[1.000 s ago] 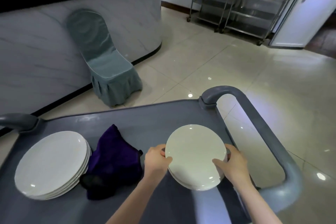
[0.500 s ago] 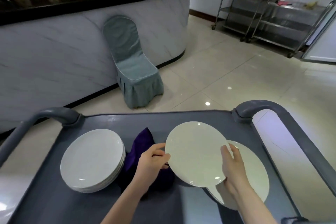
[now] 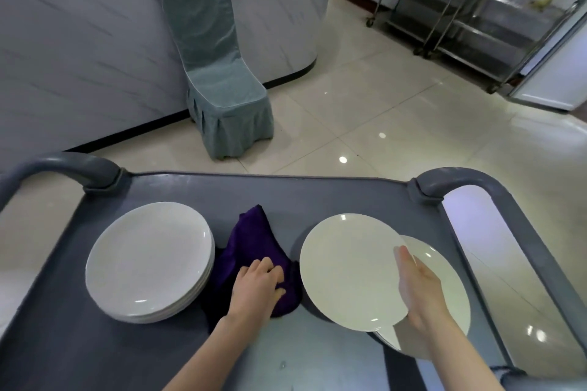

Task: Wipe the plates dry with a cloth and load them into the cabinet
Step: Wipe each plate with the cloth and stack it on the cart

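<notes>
Cart (image 3: 317,197): your grey cart's top tray carries every plate and the cloth, with a handle loop at its left and right ends.
Left stack (image 3: 149,259): white plates piled at the tray's left. Several rims show, too close together to count surely.
Purple cloth (image 3: 254,238): one, bunched mid-tray, just beside the left stack.
Left hand (image 3: 257,289): on the cloth's near part, fingers (image 3: 268,270) curled into the fabric, gripping it.
Lifted plate (image 3: 349,270): one, tilted, right of the cloth, overlapping the right pile.
Right hand (image 3: 422,295): holds the lifted plate's right rim with the thumb flat on its face. Your fingers are hidden beneath, so you cannot tell how they lie.
Right pile (image 3: 444,279): at least one plate lying flat at the tray's right.
Far floor: one covered chair (image 3: 219,73); steel trolleys (image 3: 460,16) far right.
</notes>
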Motion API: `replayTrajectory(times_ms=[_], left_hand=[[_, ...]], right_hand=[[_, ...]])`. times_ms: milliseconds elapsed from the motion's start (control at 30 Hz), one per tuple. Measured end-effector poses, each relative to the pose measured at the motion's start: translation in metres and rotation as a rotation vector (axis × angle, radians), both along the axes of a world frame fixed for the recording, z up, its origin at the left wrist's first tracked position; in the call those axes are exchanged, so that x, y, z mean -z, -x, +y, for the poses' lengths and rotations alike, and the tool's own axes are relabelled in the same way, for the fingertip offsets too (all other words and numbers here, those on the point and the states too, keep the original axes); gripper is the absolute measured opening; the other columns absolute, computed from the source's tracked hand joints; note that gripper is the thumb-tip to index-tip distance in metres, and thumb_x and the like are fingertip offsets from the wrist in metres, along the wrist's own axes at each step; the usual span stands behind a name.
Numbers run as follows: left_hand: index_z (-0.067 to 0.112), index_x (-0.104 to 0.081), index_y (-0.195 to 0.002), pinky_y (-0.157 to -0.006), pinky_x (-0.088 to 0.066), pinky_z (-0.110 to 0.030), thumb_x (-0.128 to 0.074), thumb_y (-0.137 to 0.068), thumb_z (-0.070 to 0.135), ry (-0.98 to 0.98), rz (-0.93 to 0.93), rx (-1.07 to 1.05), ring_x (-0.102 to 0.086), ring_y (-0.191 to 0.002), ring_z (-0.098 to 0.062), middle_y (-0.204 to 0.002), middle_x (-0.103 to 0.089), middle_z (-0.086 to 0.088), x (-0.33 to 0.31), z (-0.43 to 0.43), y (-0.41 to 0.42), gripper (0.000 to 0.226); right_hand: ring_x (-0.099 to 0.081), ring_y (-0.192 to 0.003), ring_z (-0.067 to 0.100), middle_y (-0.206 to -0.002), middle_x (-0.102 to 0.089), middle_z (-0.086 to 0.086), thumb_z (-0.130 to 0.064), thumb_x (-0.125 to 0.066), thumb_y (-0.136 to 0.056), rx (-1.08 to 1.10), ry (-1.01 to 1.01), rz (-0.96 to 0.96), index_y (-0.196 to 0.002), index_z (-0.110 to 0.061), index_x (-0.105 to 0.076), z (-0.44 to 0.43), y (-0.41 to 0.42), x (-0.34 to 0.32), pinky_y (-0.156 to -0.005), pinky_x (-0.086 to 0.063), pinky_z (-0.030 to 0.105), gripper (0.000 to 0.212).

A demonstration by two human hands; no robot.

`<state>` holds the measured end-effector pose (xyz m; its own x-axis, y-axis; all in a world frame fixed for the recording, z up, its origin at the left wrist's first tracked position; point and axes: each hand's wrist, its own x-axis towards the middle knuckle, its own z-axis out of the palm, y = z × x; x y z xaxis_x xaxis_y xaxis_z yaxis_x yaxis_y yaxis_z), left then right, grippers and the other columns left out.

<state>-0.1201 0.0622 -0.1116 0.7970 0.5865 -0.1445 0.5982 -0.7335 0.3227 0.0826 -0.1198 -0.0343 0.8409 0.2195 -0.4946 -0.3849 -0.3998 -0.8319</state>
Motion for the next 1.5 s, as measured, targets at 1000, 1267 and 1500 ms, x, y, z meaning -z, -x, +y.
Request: replayTrajectory(times_ms=[1000, 1267, 1500], left_hand=[[0.019, 0.003, -0.157, -0.118, 0.011, -0.022, -0.038, -0.103, 0.043, 0.061, -0.330, -0.086, 0.016, -0.150, -0.011, -0.159, 0.019, 0.008, -0.077, -0.017, -0.011, 0.071], [0.009, -0.036, -0.149, -0.108, -0.031, -0.029, -0.047, -0.102, 0.019, 0.212, -0.327, -0.405, -0.037, -0.134, -0.027, -0.152, -0.036, -0.009, -0.039, -0.002, 0.010, 0.049], [0.008, -0.042, -0.126, -0.090, -0.048, -0.033, -0.063, -0.094, 0.037, 0.193, 0.100, -0.433, -0.058, -0.111, -0.028, -0.127, -0.047, -0.011, -0.043, 0.045, -0.009, 0.048]], right_hand=[[-0.075, -0.073, 0.019, -0.088, -0.079, 0.003, -0.034, -0.059, -0.096, 0.070, -0.290, 0.054, -0.096, -0.012, -0.075, 0.032, 0.034, -0.013, -0.053, -0.055, 0.025, 0.027], [-0.069, -0.073, 0.022, -0.084, -0.076, 0.002, -0.031, -0.060, -0.097, 0.115, -0.255, 0.010, -0.092, -0.010, -0.073, 0.022, 0.029, -0.010, -0.064, -0.052, 0.028, 0.025], [-0.064, -0.074, 0.025, -0.082, -0.072, 0.005, -0.027, -0.059, -0.097, 0.097, -0.226, -0.024, -0.086, -0.011, -0.074, 0.011, 0.026, -0.003, -0.069, -0.052, 0.032, 0.025]])
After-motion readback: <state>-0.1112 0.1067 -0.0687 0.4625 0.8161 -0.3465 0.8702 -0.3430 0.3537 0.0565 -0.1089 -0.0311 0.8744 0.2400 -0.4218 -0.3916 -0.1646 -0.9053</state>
